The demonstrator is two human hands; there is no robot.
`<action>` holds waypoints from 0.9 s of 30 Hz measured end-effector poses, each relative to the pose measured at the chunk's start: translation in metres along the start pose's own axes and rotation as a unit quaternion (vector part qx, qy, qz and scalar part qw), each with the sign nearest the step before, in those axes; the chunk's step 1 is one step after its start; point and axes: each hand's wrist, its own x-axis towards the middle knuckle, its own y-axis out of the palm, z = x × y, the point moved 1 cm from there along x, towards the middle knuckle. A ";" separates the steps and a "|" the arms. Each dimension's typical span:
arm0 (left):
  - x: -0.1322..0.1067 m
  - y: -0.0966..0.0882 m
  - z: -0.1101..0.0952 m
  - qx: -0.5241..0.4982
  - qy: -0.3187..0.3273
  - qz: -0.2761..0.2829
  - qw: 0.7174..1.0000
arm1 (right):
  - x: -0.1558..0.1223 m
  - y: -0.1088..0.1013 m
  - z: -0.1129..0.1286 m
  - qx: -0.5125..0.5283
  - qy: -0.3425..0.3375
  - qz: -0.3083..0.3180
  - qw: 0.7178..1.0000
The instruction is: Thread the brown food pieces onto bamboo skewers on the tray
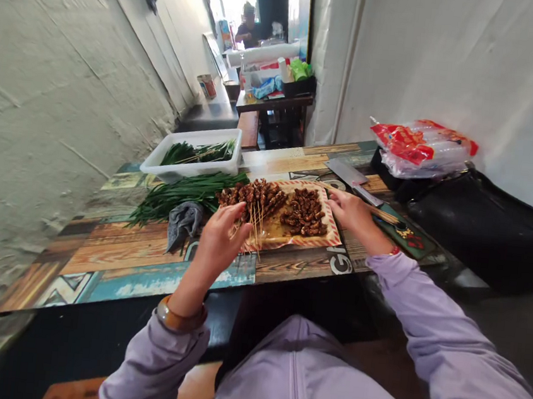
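A tray lined with red-and-white paper holds dark brown meat pieces and finished meat skewers. My left hand is closed on the ends of several bamboo skewer sticks at the tray's left front. My right hand rests at the tray's right edge, fingers curled toward the meat; what it pinches, if anything, is hidden. Both sleeves are lilac.
A bunch of green chives and a grey cloth lie left of the tray. Behind stands a white tub with more greens. A cleaver and a bag of packets lie at right. A person sits far back.
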 end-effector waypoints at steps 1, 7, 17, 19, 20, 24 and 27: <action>0.001 0.006 -0.014 -0.011 0.026 0.033 0.999 | 0.003 -0.003 -0.012 -0.017 0.001 -0.002 1.000; 0.003 0.055 -0.051 0.000 0.105 0.177 0.979 | 0.014 0.001 -0.044 -0.189 -0.056 -0.001 0.980; -0.007 0.089 -0.085 -0.071 0.071 0.028 0.995 | 0.018 0.012 -0.058 -0.250 -0.044 -0.003 0.967; -0.005 0.092 -0.103 -0.102 0.121 0.031 0.987 | 0.017 0.010 -0.059 -0.245 -0.037 -0.012 0.969; -0.003 0.095 -0.110 -0.117 0.140 0.033 0.983 | 0.017 0.007 -0.058 -0.239 -0.030 -0.022 0.970; 0.011 0.113 -0.115 -0.157 0.118 0.017 0.980 | 0.015 -0.010 -0.048 -0.219 -0.005 -0.064 0.974; 0.014 0.123 -0.101 -0.145 0.074 -0.003 0.987 | 0.011 -0.019 -0.040 -0.219 -0.044 -0.076 0.972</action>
